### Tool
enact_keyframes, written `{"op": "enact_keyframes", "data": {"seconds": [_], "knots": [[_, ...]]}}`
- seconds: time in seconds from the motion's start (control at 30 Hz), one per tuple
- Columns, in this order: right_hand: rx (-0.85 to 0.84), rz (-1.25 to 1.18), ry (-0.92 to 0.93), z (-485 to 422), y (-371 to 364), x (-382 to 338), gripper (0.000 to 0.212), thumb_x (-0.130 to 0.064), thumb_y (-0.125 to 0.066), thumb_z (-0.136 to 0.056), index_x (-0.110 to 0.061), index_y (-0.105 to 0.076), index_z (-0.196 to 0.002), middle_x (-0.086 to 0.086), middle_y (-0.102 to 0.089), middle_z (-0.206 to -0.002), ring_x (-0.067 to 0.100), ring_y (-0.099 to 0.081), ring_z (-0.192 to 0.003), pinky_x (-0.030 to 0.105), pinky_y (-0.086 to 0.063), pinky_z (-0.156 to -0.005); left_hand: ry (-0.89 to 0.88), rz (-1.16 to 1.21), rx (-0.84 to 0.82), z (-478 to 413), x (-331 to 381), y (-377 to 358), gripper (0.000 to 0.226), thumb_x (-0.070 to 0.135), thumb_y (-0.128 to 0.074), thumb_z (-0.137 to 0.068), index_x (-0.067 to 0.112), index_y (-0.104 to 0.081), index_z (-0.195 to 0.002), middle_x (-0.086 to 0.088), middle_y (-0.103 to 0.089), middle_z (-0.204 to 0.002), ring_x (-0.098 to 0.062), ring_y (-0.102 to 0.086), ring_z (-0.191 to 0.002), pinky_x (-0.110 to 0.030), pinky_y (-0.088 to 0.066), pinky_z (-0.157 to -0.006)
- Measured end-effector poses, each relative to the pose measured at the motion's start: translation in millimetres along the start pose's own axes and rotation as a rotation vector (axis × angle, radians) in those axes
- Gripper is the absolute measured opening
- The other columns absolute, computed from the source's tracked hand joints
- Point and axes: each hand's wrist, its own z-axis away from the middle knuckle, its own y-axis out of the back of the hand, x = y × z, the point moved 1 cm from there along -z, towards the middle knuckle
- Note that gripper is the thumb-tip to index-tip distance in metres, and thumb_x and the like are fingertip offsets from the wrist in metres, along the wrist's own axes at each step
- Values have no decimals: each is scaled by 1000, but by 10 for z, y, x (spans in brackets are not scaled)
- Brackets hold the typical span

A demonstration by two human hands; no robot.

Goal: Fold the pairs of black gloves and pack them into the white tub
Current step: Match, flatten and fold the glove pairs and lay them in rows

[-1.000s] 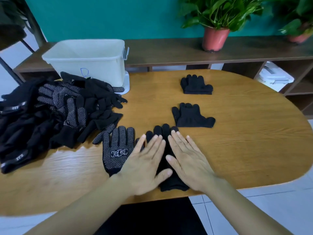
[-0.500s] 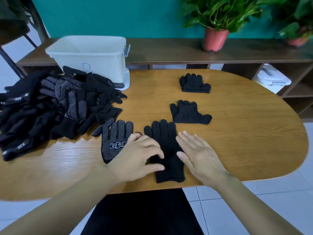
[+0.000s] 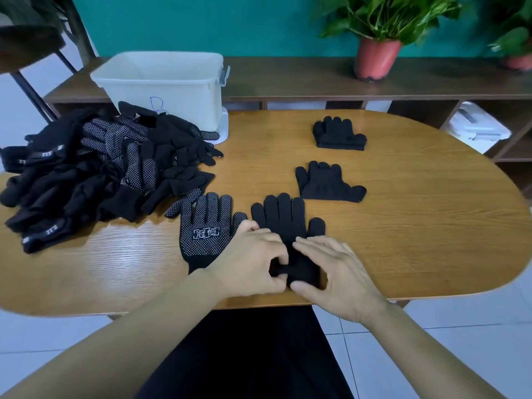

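Hands both on the cuff of plain glove (image 3: 283,220), near edge of worktop (image 3: 417,226), centre. Left hand (image 3: 250,260): fingers curled, pinching the cuff from its left side. Right hand (image 3: 334,272): fingers laid nearly straight across the cuff, thumb tucked at the cuff's near end, pinching it too. The two hands almost touch over the cuff. The glove lies flat, back up, fingers pointing far, thumb sticking out right.

Dotted glove (image 3: 205,234) is just left of it: palm up, white grip dots, white logo box on the palm, fingers pointing far. Its cuff runs under the left wrist.

Folded pair (image 3: 328,182) is just beyond the plain glove, slightly right, not touching it. Second folded pair (image 3: 338,133) is farther back, well apart.

Loose pile (image 3: 95,168) of black gloves covers the left side of the worktop, some dotted, some with white cuff lettering. Its near-right edge reaches the dotted glove's fingertips.

Tub (image 3: 167,82) is at far left, behind the pile, open top; cannot tell what is inside. It stands on a white lid or base.

Shelf (image 3: 316,79) runs behind the worktop, carrying red pot (image 3: 375,57) with a green plant. Teal wall behind.
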Motion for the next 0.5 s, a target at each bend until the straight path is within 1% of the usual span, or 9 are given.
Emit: {"op": "enact_keyframes", "data": {"seconds": [0.07, 0.17, 0.2, 0.27, 0.3, 0.33, 0.37, 0.43, 0.5], "knots": [[22, -13, -23, 20, -11, -5, 65, -50, -55, -78, -23, -56, -137, -13, -56, -136, 5, -41, -129, 21, -25, -106, 106, 173, 47, 25, -10, 9, 9, 48, -55, -69, 40, -54, -71, 21, -58, -75, -2, -54, -77, -34, -25, -105], [145, -69, -92, -9, -35, 5, 42, -24, -69, -78, -21, -65, -120, -6, -66, -114, 16, -57, -109, 25, -39, -91, 188, 255, 90, 73, -29, 16, 16, 60, -58, -69, 47, -52, -78, 25, -59, -82, 0, -56, -93, -27, -15, -112], [177, -94, -128, -22, -47, 5, 38, -15, -73, -79, -21, -67, -116, -4, -67, -109, 18, -59, -104, 27, -43, -86, 213, 258, 66, 104, -26, 43, 28, 67, -58, -67, 48, -56, -88, 28, -60, -91, 4, -54, -102, -23, -10, -112], [217, -162, -203, -50, -61, -3, 33, -4, -72, -80, -21, -70, -109, -3, -67, -104, 18, -61, -100, 31, -49, -83, 254, 273, -22, 184, -50, 90, 70, 79, -63, -57, 48, -55, -119, 34, -55, -111, 14, -44, -117, -15, -1, -111], [232, -207, -244, -65, -60, -8, 29, -5, -71, -82, -22, -71, -106, -4, -67, -101, 16, -61, -98, 32, -50, -81, 260, 263, -56, 207, -62, 109, 87, 80, -67, -53, 48, -49, -131, 34, -52, -118, 15, -40, -121, -12, 2, -110], [242, -258, -284, -79, -54, -20, 23, -10, -69, -84, -24, -71, -103, -5, -67, -98, 13, -60, -95, 34, -50, -79, 264, 242, -68, 211, -75, 122, 95, 77, -72, -53, 47, -43, -139, 34, -51, -124, 14, -37, -123, -10, 3, -109], [248, -305, -318, -96, -56, -23, 16, -16, -68, -87, -26, -70, -99, -7, -67, -95, 11, -59, -93, 35, -50, -77, 261, 209, -47, 197, -99, 107, 93, 70, -76, -60, 46, -41, -142, 31, -52, -128, 13, -36, -122, -11, 1, -110], [266, -348, -376, -142, -52, -42, 4, -27, -64, -90, -27, -68, -92, -7, -66, -88, 11, -58, -90, 36, -49, -75, 254, 152, 56, 101, -116, 91, 69, 50, -76, -80, 38, -47, -142, 20, -61, -127, 6, -46, -115, -21, -10, -116], [298, -349, -424, -209, -48, -71, 12, -32, -61, -92, -22, -66, -88, -4, -66, -81, 14, -58, -84, 36, -49, -72, 311, 172, 138, -1, -154, 66, 52, 41, -68, -91, 29, -54, -140, 13, -71, -110, -2, -60, -103, -35, -24, -116]]}}
